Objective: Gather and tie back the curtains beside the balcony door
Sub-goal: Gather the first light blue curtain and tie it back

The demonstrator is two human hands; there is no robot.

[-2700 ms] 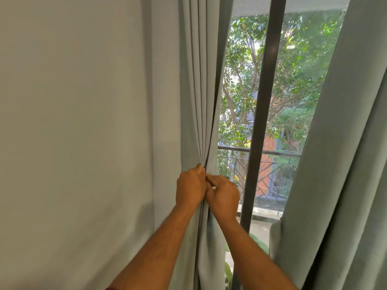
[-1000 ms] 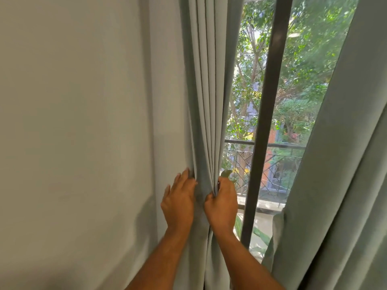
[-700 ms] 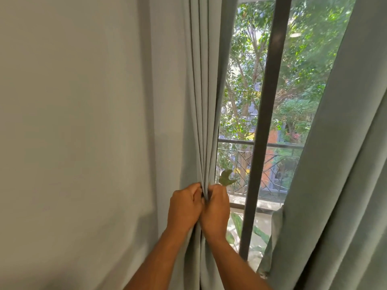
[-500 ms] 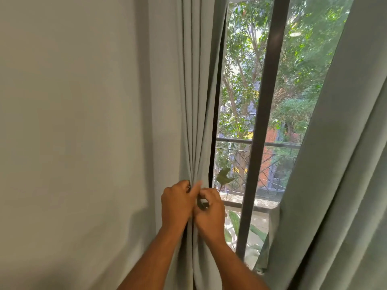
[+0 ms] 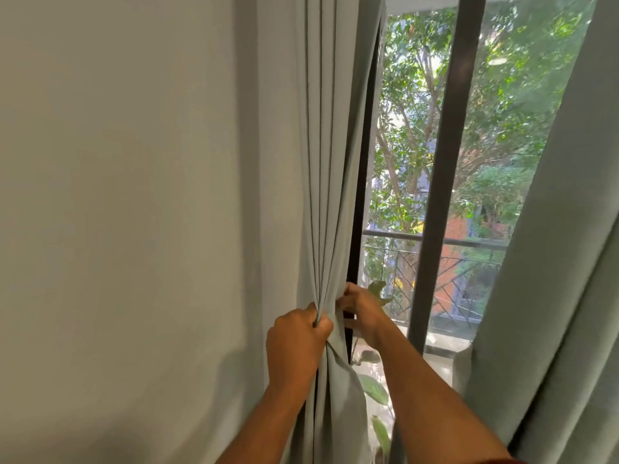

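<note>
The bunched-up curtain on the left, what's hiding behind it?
Behind the left curtain, a dark door frame edge peeks out beside the wall. Whatever else lies behind the folds is covered.

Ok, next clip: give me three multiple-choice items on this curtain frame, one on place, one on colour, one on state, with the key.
1. Where does the gathered curtain hang?
A. between wall and door frame
B. right of the door frame
C. on the floor

2. What colour is the door frame?
A. white
B. dark brown-black
C. red

3. What is the left hand doing?
A. hanging idle
B. pressing flat on the wall
C. gripping the bunched pleats

Key: 1 A, the wall lies on its left and the frame on its right. 2 B, the bar reads dark against the trees. 3 C, its fingers curl round the folds; the right hand is at the curtain's edge.
</note>
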